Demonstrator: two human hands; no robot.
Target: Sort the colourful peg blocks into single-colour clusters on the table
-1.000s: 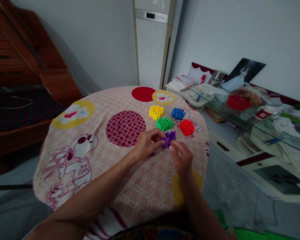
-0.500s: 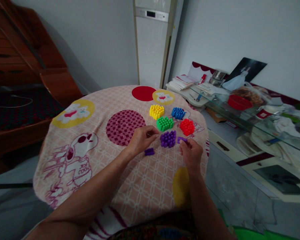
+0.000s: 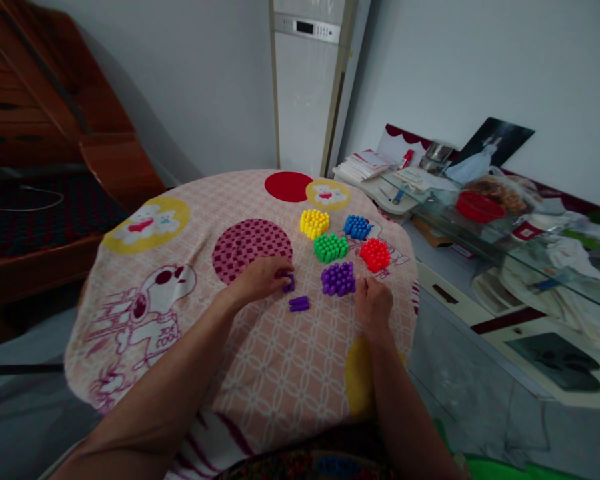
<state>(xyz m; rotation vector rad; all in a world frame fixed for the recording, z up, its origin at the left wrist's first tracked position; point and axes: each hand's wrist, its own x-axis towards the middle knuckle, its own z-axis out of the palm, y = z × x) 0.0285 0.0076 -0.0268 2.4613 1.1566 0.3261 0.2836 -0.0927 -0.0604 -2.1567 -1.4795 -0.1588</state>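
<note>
My left hand [image 3: 264, 279] is closed at the fingertips on a small purple peg-like piece [image 3: 289, 283], just above the tablecloth. Two purple pieces [image 3: 299, 304] lie side by side on the cloth below it. A cluster of upright purple pieces [image 3: 338, 279] with rounded tops stands between my hands. My right hand [image 3: 373, 301] has its fingers pinched together against the right side of that cluster; what is in them, if anything, is hidden. Behind stand similar clusters: green [image 3: 331, 247], yellow [image 3: 315, 224], blue [image 3: 357, 227] and red [image 3: 375, 255].
A patterned pink cloth [image 3: 290, 373] covers the round table. On the right, a glass-topped cabinet [image 3: 500, 240] carries papers, a red bowl [image 3: 480, 207] and bags. A wooden seat [image 3: 115, 167] stands at the left, and a tall white appliance [image 3: 305, 100] behind.
My left hand has moved left, away from the purple cluster, and now pinches a purple piece. My right hand has shifted slightly in; the purple piece that showed in it is no longer distinguishable.
</note>
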